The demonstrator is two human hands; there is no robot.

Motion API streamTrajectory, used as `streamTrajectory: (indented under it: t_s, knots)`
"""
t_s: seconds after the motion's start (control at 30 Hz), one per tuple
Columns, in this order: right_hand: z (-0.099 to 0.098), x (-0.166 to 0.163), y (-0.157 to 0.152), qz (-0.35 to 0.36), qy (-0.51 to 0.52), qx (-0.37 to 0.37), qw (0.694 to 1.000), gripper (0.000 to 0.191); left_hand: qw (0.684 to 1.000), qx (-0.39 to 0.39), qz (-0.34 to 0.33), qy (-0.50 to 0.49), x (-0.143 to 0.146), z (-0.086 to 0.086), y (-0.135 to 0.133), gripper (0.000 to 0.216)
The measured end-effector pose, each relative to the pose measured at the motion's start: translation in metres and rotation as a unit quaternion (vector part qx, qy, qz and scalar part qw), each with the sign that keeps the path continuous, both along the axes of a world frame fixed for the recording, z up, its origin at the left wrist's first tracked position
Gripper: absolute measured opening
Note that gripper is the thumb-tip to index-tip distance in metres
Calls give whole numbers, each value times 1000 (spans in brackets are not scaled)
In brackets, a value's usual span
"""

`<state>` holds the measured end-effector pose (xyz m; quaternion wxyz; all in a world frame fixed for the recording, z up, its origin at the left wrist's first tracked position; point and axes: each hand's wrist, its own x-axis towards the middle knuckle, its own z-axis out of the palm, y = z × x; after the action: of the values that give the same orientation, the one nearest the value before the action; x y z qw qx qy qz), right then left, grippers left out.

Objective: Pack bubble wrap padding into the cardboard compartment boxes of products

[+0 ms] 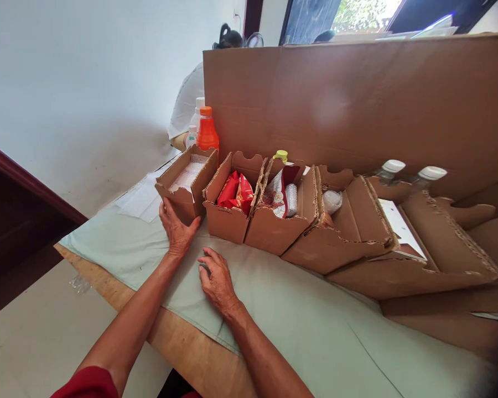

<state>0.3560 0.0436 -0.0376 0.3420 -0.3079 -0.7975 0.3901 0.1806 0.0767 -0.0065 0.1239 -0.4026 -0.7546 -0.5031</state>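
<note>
My left hand [175, 228] presses flat against the near side of the leftmost cardboard box [186, 182], fingers stretched up its wall. That box holds something white. My right hand [216, 279] rests on the pale green cloth [299, 326] just in front of the boxes, fingers curled down, nothing visible in it. Beside the leftmost box stands a second open box with red packets [235, 190], then a third box [279, 213] with a packet and a small bottle.
More open and flattened cardboard boxes [369, 237] run to the right, with two white-capped bottles [392, 168] behind them. An orange bottle [207, 131] stands at the back left. A tall cardboard sheet [357, 105] screens another person [188, 99]. The table edge [108, 287] is near left.
</note>
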Motion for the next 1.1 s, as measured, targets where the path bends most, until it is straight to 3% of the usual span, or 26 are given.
streamTrajectory:
  t_s: [0.13, 0.3, 0.4, 0.5, 0.63, 0.73, 0.8, 0.93, 1.1]
  knots:
    - [9, 6, 2, -30, 19, -11, 999, 28, 994, 42, -33, 98, 17, 17, -33, 94]
    - [42, 46, 0, -53, 34, -11, 998, 28, 951, 80, -174, 242, 45, 68, -54, 72]
    - [58, 104, -9, -83, 43, -13, 996, 25, 922, 79, -257, 277, 61, 94, -48, 65]
    - [62, 185, -21, -170, 40, -28, 984, 21, 898, 62, -307, 308, 75, 109, -37, 69]
    - [67, 284, -29, -343, 34, -46, 937, 22, 871, -7, -339, 355, 92, 121, -18, 75]
    - [75, 321, -25, -428, 61, -33, 901, 27, 854, -103, -333, 387, 102, 134, 3, 76]
    - [79, 325, -19, -431, 69, -37, 899, 30, 832, -190, -328, 405, 106, 146, 17, 74]
    - [82, 296, -3, -353, 40, -64, 933, 36, 784, -375, -322, 376, 106, 169, 44, 53]
    - [78, 250, 20, -247, -40, -58, 966, 48, 746, -475, -353, 306, 107, 185, 61, 37]
